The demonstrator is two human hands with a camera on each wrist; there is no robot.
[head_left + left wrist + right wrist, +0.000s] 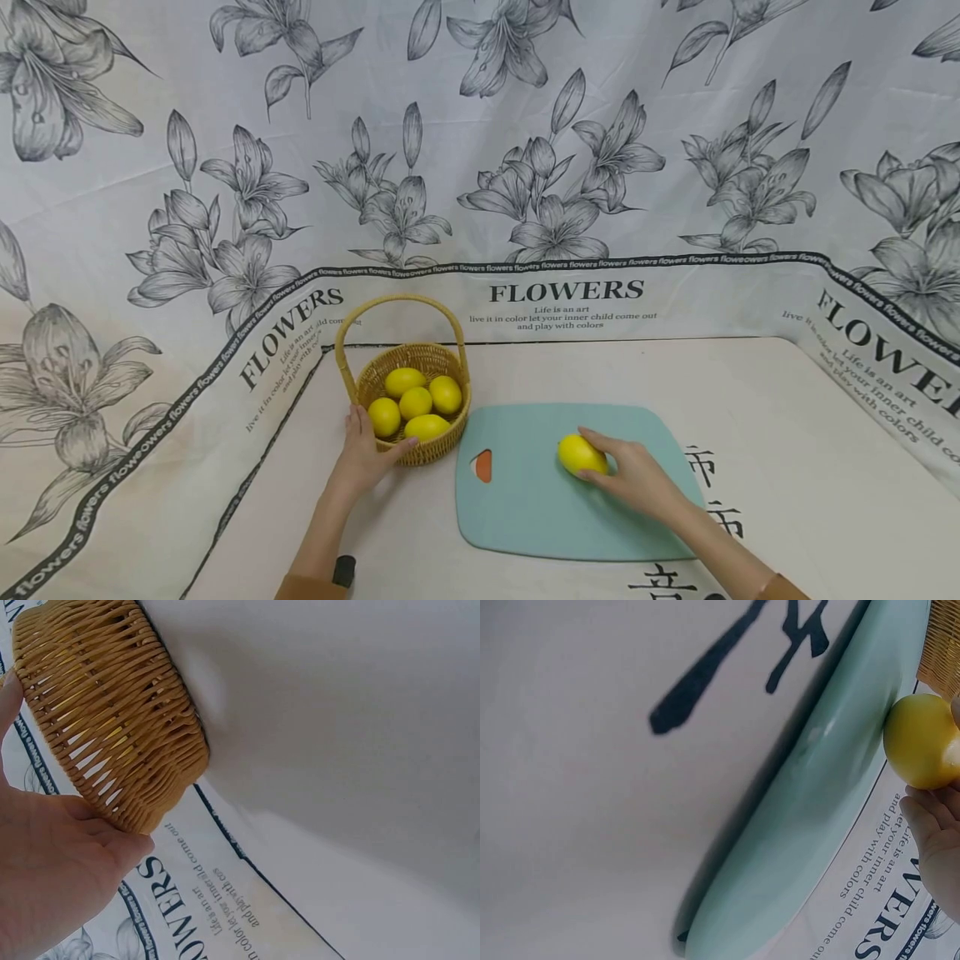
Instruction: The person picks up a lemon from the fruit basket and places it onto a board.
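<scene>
A yellow lemon (581, 455) is at the middle of the pale blue-green cutting board (517, 517). My right hand (637, 477) holds it between thumb and fingers; in the right wrist view the lemon (922, 742) sits against the board's surface. To the left stands a wicker basket (431, 452) with a tall arched handle and several lemons (416, 403) inside. With thumb and fingers spread apart around its near left side, my left hand (365, 454) grips the basket. The left wrist view shows the woven wall (112, 712) between that hand's thumb and fingers.
The board has a handle slot (482, 466) at its left end, close beside the basket. Black characters (726, 518) mark the white tabletop (787, 417) right of the board. A flower-printed cloth (480, 167) hangs behind and along both sides.
</scene>
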